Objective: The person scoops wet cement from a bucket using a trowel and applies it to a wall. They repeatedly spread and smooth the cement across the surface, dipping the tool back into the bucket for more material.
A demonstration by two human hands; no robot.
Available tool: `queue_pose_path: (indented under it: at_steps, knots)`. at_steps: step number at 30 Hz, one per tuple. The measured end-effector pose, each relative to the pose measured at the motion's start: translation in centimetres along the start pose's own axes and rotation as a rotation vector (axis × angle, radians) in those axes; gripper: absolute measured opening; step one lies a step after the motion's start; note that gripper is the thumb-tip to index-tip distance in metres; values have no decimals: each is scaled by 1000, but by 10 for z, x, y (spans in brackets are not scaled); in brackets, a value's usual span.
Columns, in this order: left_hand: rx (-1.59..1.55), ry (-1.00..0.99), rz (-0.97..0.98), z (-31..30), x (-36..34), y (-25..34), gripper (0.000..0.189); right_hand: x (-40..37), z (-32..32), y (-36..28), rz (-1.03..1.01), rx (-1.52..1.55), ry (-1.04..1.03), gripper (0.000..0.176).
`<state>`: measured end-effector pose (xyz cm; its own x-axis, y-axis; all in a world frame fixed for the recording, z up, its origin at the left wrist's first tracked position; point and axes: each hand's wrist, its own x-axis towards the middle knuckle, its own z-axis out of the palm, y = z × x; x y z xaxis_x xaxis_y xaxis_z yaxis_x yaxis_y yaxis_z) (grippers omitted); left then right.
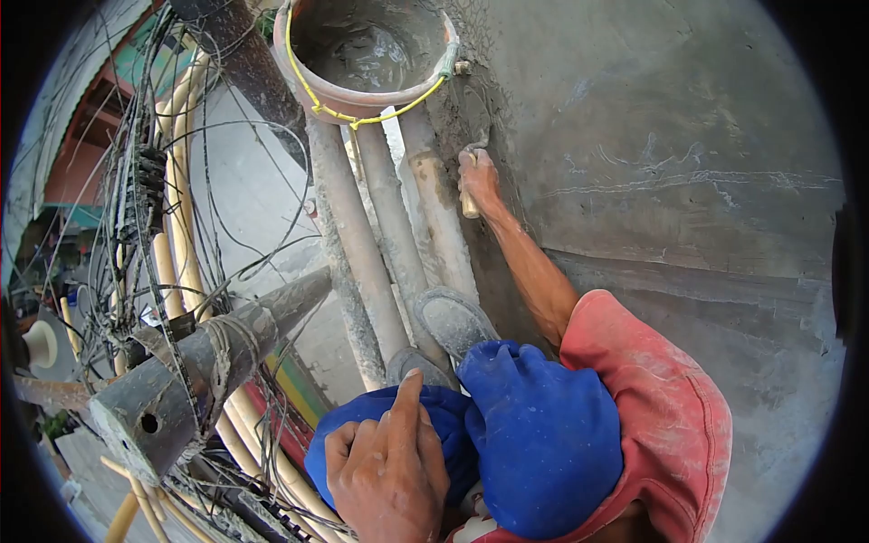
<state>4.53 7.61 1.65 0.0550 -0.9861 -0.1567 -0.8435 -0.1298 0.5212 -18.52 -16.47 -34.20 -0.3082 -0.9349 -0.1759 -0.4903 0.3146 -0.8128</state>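
Observation:
My right hand (477, 178) is shut on the wooden handle of a trowel (471, 207). It presses the trowel's blade, loaded with wet grey mortar, against the plastered wall (670, 154) just below the bucket. My left hand (387, 466) rests on my left knee (448, 425) in blue trousers, holding nothing. Its fingers are curled and one digit is stretched forward. I squat with both shoes (453, 319) on the mortar-crusted poles (380, 235).
A bucket (362, 50) of wet mortar, tied with yellow cord, sits at the top beside the wall. A tangle of black cables (145, 199), bamboo poles (176, 262) and a thick dark pole (195, 371) fill the left. The ground lies far below.

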Motion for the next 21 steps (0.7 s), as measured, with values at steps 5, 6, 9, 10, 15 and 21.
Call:
queue_pose_path:
  at_steps: [5,6,9,10,15,21]
  knots:
    - [-7,-54,15,0,2,-6,34,13,0,-36,113,127,-42,27]
    - [-8,-62,12,0,2,-7,34,12,2,-33,111,146,11,27]
    - [-20,-26,5,-1,-2,-7,32,-2,4,-24,-8,43,150,28]
    - [-26,22,18,-1,-2,-7,30,-7,4,-25,-129,-67,251,28]
    - [-32,23,21,-2,-2,-6,29,2,3,-32,12,18,75,33]
    - [-26,18,7,-2,-2,-6,29,26,19,-40,85,88,102,30]
